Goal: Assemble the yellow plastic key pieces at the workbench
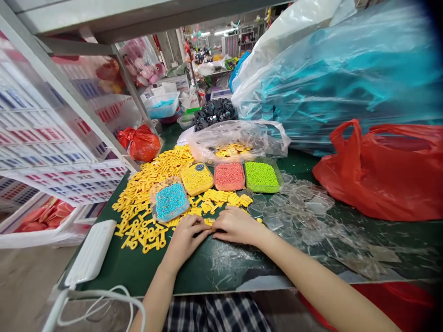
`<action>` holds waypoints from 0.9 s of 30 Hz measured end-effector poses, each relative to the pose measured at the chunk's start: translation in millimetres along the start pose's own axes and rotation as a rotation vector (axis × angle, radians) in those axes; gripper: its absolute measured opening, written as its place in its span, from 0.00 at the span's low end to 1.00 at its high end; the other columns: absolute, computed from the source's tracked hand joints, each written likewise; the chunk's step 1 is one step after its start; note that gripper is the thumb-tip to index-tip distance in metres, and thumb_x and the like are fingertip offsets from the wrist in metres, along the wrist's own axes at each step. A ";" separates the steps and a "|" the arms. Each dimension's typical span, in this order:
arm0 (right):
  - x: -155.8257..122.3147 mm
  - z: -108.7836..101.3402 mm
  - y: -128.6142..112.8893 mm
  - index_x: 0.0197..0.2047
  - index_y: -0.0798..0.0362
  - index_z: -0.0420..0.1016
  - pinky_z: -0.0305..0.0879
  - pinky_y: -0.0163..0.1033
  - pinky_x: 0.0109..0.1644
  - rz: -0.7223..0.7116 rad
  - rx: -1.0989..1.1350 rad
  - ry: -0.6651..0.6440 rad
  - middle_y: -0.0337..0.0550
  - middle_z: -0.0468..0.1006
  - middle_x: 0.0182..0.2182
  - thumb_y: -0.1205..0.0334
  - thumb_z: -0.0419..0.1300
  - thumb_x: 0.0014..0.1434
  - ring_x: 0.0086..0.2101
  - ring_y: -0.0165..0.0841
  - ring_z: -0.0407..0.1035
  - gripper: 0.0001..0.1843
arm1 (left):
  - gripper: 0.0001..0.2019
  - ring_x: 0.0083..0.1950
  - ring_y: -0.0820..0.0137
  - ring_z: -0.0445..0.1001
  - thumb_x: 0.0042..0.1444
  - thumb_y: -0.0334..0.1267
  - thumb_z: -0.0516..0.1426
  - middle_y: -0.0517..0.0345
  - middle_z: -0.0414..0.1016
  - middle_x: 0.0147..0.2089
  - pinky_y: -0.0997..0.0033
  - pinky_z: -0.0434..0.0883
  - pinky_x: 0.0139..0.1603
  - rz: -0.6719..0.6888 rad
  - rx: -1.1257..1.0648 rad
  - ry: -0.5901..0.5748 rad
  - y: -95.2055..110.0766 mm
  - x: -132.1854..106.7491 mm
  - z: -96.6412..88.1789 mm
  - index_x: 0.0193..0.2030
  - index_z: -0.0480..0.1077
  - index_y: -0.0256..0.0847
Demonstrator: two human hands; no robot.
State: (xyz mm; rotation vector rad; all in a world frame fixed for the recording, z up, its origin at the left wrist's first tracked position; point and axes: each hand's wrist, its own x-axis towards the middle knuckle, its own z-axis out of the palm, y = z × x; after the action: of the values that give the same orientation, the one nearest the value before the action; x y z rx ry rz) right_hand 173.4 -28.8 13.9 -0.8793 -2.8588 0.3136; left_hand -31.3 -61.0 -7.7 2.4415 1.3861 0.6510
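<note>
I'm seeing both hands meeting at the near middle of the green table (207, 272), fingertips touching. My left hand (187, 237) is lying palm down, fingers curled together, tips pressing onto a small yellow piece (209, 222) at the edge of the yellow pile. My right hand (237, 225) is lying flat beside it, fingers close together, tips closing on the same yellow piece; whether it's actually pinching it or just pressing, I cannot tell, the fingers are hiding it.

Just beyond the hands, loose yellow plastic parts (145, 193) are spreading across the table to the left and behind. Sitting among them, a tray of blue beads (170, 201) is tilting slightly, nearest the left hand. Behind it in a row: a tray of yellow beads (196, 178), a tray of pink beads (229, 176), a tray of green beads (261, 176), side by side and nearly touching.

To the right of the right hand, clear plastic lids (301, 207) are lying scattered flat on the table. Behind the trays, a clear bag (238, 138) is holding more yellow parts. Further back, a heap of black parts (213, 112). Far right, a red bag (387, 170) is resting on the table, with a big blue-tinted plastic sack (346, 74) behind it. Left back, a smaller red bag (141, 143) is sitting by the shelf frame. Near left edge, a white power bank (92, 252) with a white cable (100, 299) is hanging off the table.
</note>
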 end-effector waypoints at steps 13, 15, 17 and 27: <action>1.8 2.1 3.2 0.36 0.51 0.77 0.51 0.38 0.35 0.012 0.013 -0.005 0.41 0.80 0.31 0.60 0.60 0.61 0.34 0.34 0.71 0.06 | 0.11 0.41 0.65 0.72 0.60 0.47 0.57 0.55 0.78 0.38 0.64 0.68 0.42 0.034 -0.077 0.070 -12.6 -4.0 4.8 0.40 0.80 0.47; 1.9 2.5 4.2 0.36 0.51 0.77 0.51 0.38 0.34 0.015 0.035 -0.004 0.40 0.80 0.30 0.61 0.61 0.61 0.33 0.33 0.71 0.05 | 0.12 0.41 0.65 0.72 0.60 0.47 0.56 0.55 0.77 0.38 0.64 0.68 0.44 0.005 -0.090 0.118 -14.4 -4.9 4.4 0.41 0.79 0.47; 1.5 3.6 5.1 0.36 0.50 0.77 0.51 0.37 0.34 0.029 0.061 0.001 0.39 0.80 0.30 0.61 0.61 0.60 0.33 0.33 0.71 0.04 | 0.12 0.42 0.65 0.72 0.61 0.47 0.56 0.55 0.77 0.38 0.64 0.68 0.44 -0.012 -0.094 0.144 -15.8 -5.3 4.2 0.41 0.79 0.47; 1.4 5.8 1.0 0.36 0.49 0.79 0.49 0.36 0.32 0.227 0.166 0.020 0.39 0.80 0.27 0.59 0.62 0.59 0.28 0.32 0.70 0.05 | 0.12 0.42 0.65 0.71 0.60 0.47 0.57 0.54 0.77 0.40 0.64 0.68 0.43 0.028 -0.073 0.094 -11.2 -2.1 7.3 0.40 0.80 0.48</action>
State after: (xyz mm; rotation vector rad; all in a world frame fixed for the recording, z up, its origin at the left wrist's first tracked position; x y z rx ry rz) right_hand 171.7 -28.1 8.1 -1.1661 -2.6690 0.5547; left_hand -36.9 -57.1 -19.4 2.4051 1.3399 0.8173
